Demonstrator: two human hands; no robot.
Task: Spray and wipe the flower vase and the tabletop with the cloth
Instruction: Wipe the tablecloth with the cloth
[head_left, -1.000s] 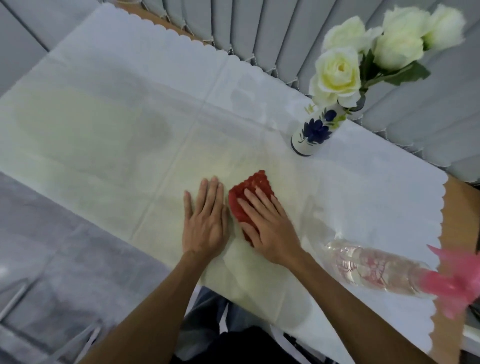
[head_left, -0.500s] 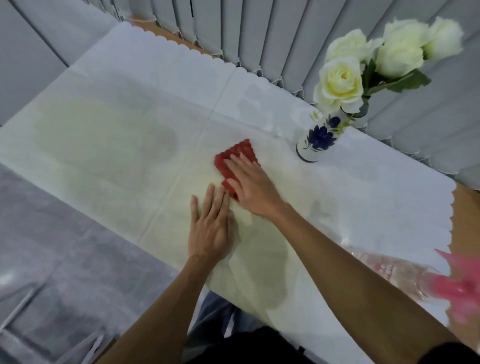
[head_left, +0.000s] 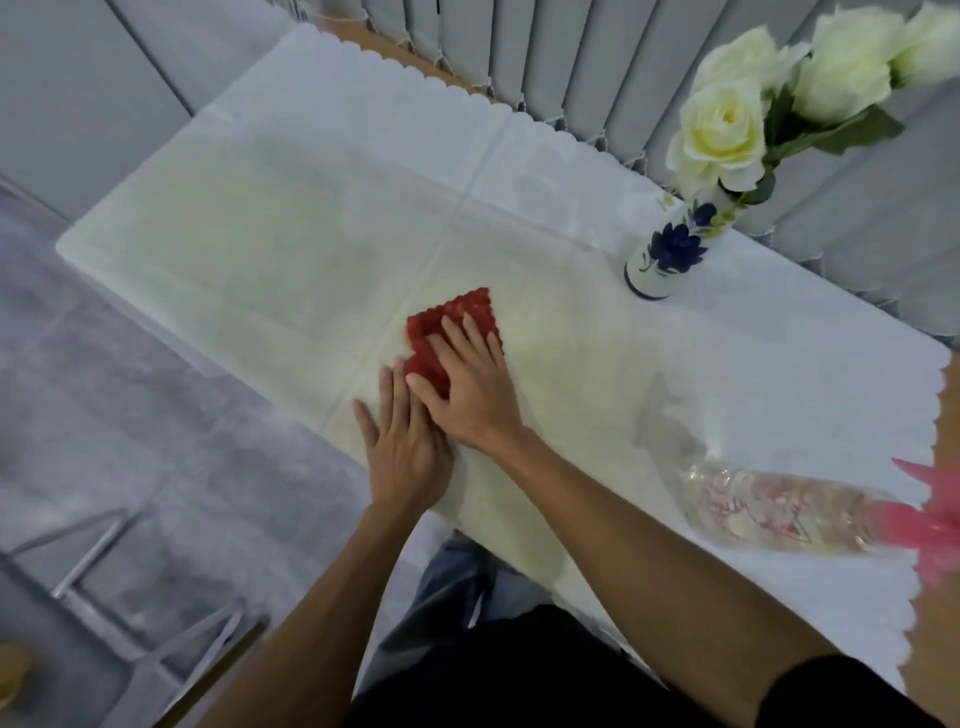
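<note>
A red textured cloth (head_left: 447, 322) lies flat on the white scalloped tablecloth (head_left: 311, 218) near the table's middle. My right hand (head_left: 467, 384) presses on the cloth with fingers spread, covering its near half. Just left of it my left hand (head_left: 402, 441) rests flat on the tablecloth, its fingertips touching the cloth's near edge and partly under my right hand. A white flower vase (head_left: 670, 249) with blue painted flowers and white roses stands upright at the back right. A clear spray bottle (head_left: 769, 512) with a pink head lies on its side at the right.
Grey vertical blinds (head_left: 571, 62) hang right behind the table's far edge. Grey floor (head_left: 104, 415) lies to the left, with a metal chair frame (head_left: 104, 597) at the lower left. Bare wood of the tabletop (head_left: 930, 649) shows past the cloth's right edge.
My right hand slid the red cloth away from me and then back toward my left hand. My left hand stayed flat on the tablecloth. The camera view shifted.
</note>
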